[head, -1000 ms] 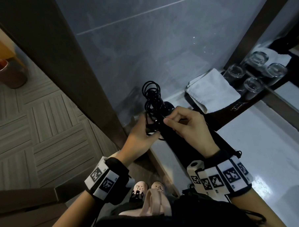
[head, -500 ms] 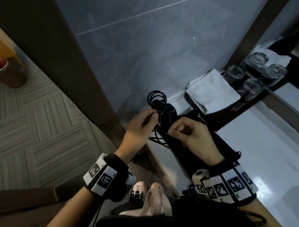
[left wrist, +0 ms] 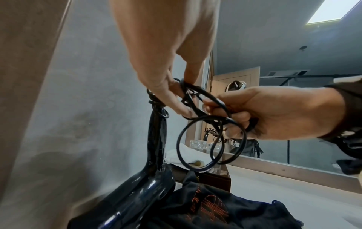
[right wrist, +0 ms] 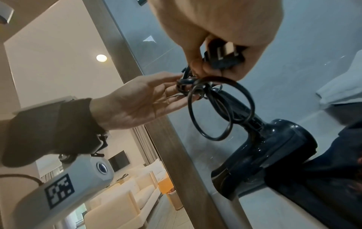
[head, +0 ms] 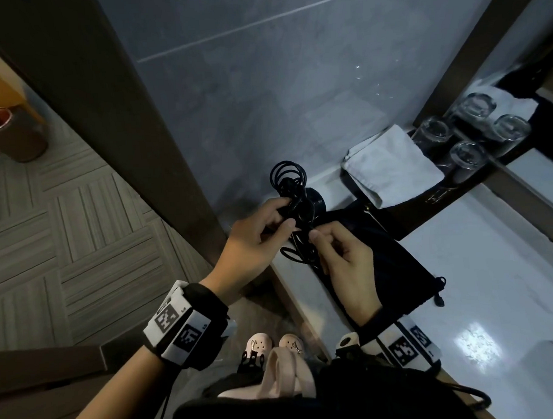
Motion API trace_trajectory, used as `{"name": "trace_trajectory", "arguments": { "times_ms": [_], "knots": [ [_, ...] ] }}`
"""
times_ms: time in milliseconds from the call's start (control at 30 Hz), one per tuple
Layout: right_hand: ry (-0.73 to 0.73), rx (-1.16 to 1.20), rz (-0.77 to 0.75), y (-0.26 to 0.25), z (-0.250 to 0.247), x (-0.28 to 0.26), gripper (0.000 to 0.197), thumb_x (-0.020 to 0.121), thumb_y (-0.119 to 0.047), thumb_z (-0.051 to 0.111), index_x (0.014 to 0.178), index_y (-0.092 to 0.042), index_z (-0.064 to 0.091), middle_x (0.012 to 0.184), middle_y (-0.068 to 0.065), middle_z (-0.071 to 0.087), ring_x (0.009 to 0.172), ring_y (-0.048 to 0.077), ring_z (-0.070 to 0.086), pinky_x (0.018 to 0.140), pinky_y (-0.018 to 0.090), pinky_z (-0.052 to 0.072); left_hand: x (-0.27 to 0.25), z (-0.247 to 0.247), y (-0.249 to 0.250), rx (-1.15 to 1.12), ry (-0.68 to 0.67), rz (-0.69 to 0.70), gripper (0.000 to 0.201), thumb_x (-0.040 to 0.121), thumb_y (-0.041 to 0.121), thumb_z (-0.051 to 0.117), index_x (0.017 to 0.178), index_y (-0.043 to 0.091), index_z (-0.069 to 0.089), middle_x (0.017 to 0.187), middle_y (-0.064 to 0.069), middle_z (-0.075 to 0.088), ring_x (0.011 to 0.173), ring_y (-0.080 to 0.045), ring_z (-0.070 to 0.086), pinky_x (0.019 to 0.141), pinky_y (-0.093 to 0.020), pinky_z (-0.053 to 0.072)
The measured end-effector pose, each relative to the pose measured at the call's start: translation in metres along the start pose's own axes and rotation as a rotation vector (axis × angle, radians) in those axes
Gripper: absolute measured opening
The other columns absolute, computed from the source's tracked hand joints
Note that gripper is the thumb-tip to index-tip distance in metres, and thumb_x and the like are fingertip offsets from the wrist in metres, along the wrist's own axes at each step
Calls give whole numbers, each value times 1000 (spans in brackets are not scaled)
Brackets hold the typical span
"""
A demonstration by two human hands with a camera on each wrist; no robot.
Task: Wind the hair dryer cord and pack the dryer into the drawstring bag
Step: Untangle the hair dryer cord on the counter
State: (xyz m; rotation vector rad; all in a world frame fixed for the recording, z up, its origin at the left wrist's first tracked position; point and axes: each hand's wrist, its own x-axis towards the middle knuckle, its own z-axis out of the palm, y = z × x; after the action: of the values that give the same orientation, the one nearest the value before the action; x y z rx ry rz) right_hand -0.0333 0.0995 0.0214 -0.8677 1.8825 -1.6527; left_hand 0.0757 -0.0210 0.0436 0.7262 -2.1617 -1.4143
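Head view: left hand pinches the coiled cord above the dryer while right hand grips the plug end; loose loops could spring free near the countertop edge.

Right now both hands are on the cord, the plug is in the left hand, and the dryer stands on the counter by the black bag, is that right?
Not quite: the plug is in the right hand, as the right wrist view shows. The left hand only pinches the cord loops. The rest holds: the dryer stands on the counter by the black bag.
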Motion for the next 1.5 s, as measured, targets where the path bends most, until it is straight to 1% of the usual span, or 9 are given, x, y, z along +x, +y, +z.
{"name": "trace_trajectory", "arguments": {
  "times_ms": [200,333,467,600,733,933,1133,1300,1500],
  "knots": [
    [-110,-15,31,-5,-12,10,20,91,-19,63,71,-16,65,49,-8,51,46,3,44,52,16,39,3,-2,2,-55,-25,-13,43,96,21,53,135,31,37,84,-12,68,83,-20,66,72,-5,43],
    [-233,-117,43,-9,-24,14,18,89,-29,63,76,-19,69,51,-5,51,48,5,47,55,18,42,15,-12,11,-18,-97,36,56,99,20,45,135,58,25,92,-17,65,80,-25,67,71,-19,57],
    [-261,-265,6,-12,-25,14,16,93,-29,57,82,-24,69,57,-5,57,60,5,53,67,23,43,30,-16,13,287,-123,140,38,97,11,48,130,30,52,120,6,48,98,-2,51,83,-26,52],
    [-282,-246,-3,-14,-22,13,14,95,-17,54,85,-16,64,64,1,62,63,9,57,68,22,46,38,-21,22,446,-44,214,22,83,20,65,104,26,60,123,10,36,109,-8,44,82,-42,51],
    [-240,-43,33,-11,-18,13,8,94,-9,55,89,-14,58,61,4,60,60,9,55,67,21,46,45,-20,26,352,-128,241,19,81,8,66,98,13,60,110,0,58,104,-18,54,87,-39,46],
    [-103,190,38,-12,1,10,9,95,-6,53,89,-13,54,59,2,61,55,12,53,63,24,45,36,-12,24,169,-33,126,12,82,7,68,93,12,67,102,3,68,98,-2,60,85,-5,40],
    [82,354,72,-13,-1,20,18,90,-1,58,90,-12,44,59,9,62,56,15,55,58,21,47,26,-6,26,86,-40,30,11,83,16,69,94,17,66,111,1,69,101,1,61,85,-3,41],
    [-21,261,66,-5,-6,15,5,91,-10,60,88,-9,56,64,7,63,64,17,60,62,28,49,27,1,32,125,-16,41,17,83,23,72,90,9,64,100,-4,68,98,-15,62,87,-33,48],
    [-169,83,37,3,-24,8,19,81,-7,72,96,-15,63,86,-5,62,82,8,61,76,22,51,34,-4,31,6,53,-42,15,84,21,70,92,9,66,94,-2,70,89,-8,66,84,-23,49]
  ]
}}
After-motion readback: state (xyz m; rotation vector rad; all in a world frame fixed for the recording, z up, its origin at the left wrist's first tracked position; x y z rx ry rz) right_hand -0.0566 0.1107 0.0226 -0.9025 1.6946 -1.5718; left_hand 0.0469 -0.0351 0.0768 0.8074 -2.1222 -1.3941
